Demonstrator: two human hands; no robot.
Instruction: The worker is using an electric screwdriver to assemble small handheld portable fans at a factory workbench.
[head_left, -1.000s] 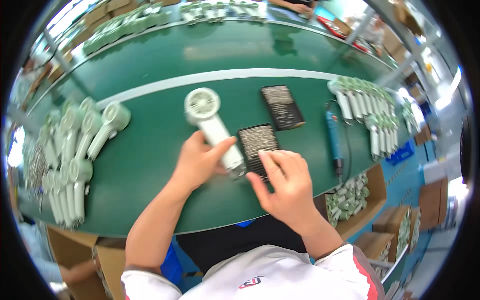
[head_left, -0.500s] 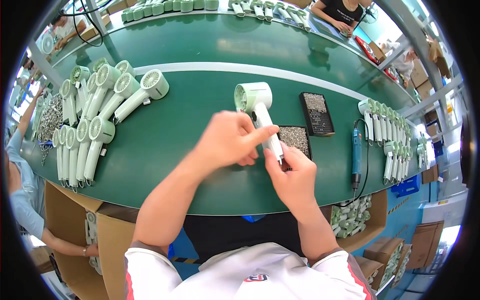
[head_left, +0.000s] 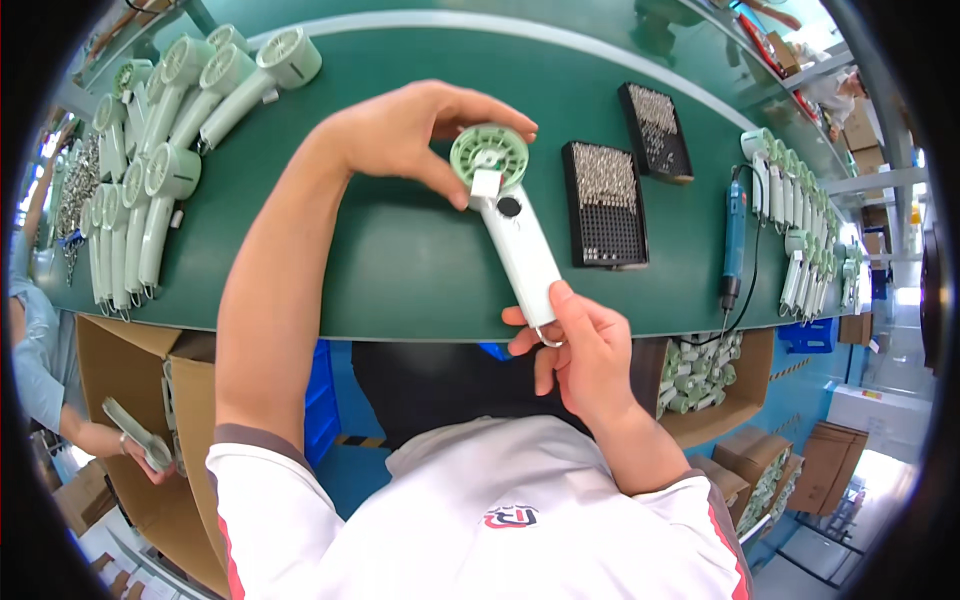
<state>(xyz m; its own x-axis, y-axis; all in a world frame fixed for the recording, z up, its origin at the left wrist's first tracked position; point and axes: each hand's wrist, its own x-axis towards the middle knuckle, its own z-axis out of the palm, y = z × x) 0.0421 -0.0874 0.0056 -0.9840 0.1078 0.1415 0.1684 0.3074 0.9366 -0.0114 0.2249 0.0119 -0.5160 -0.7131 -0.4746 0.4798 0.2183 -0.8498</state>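
Observation:
A handheld fan point(head_left: 527, 262) with a pale green round head and a white handle is tilted over the green table, its open grille and dark round button facing up. A small white block sits at the neck, below the grille's hub. My left hand point(head_left: 402, 130) curves around the fan's head, thumb at the lower left and fingers along the top. Closed on the handle's lower end is my right hand point(head_left: 590, 350), beside a small wire loop. To the fan's right lie two black trays point(head_left: 610, 225) point(head_left: 672, 165) filled with small metal screws.
Several assembled fans point(head_left: 160, 190) lie at the left, beside a pile of metal pieces point(head_left: 75, 205). A blue electric screwdriver point(head_left: 735, 235) with a cable lies at the right, near more fans point(head_left: 800, 260). Cardboard boxes point(head_left: 740, 390) stand below the table edge. Another person's hand point(head_left: 150, 465) holds a part at far left.
My left hand has moved from the handle to the fan's head. The fan has been turned so its grille faces up. The view has tilted down; the other person now holds up a part.

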